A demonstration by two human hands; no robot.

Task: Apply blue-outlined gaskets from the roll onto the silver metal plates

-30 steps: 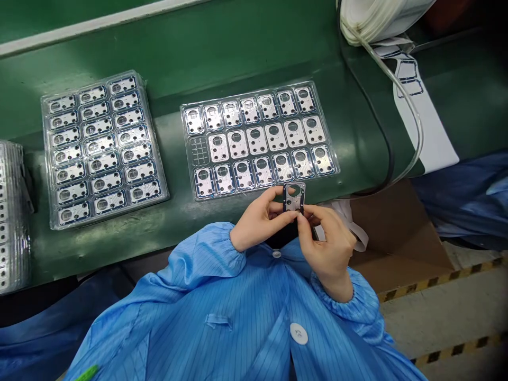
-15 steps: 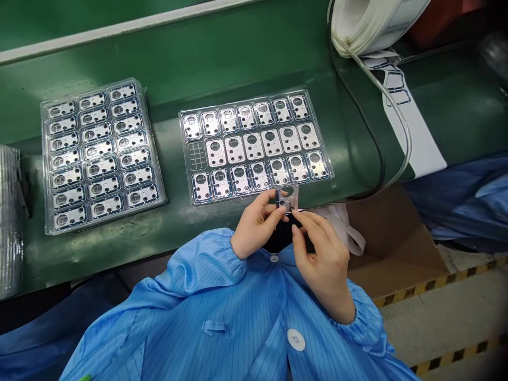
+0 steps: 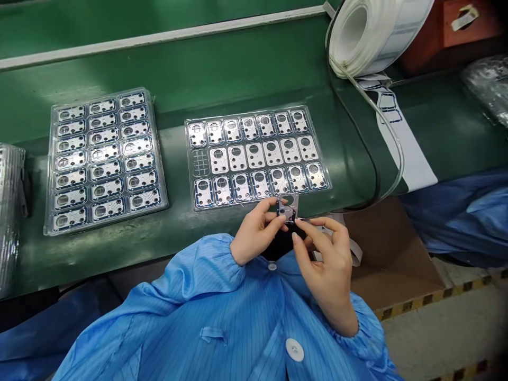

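Observation:
My left hand (image 3: 257, 233) pinches a small silver plate (image 3: 286, 209) by its left side, thumb in front. This plate has a large round hole near its top and dark blue edging at the left side and lower right corner. My right hand (image 3: 325, 259) is at that lower right corner, its index fingertip touching or almost touching it. The right thumb is apart from the index finger, with nothing seen between them. Just beyond the hands lies a clear tray (image 3: 260, 202) of similar plates in three rows, with one bare pocket (image 3: 200, 162) at the left.
On the left, a stack of clear trays (image 3: 107, 214) holds more plates, with further stacked trays (image 3: 10, 211) at the edge. A white roll (image 3: 381, 39) feeds a label strip (image 3: 415, 159) across the green bench. Cables (image 3: 375, 174) loop nearby; a cardboard box (image 3: 392, 254) is below.
My right index fingertip has shifted slightly along the plate's lower right corner, and dark edging now shows there. The left hand keeps its pinch. The camera view has tilted a little.

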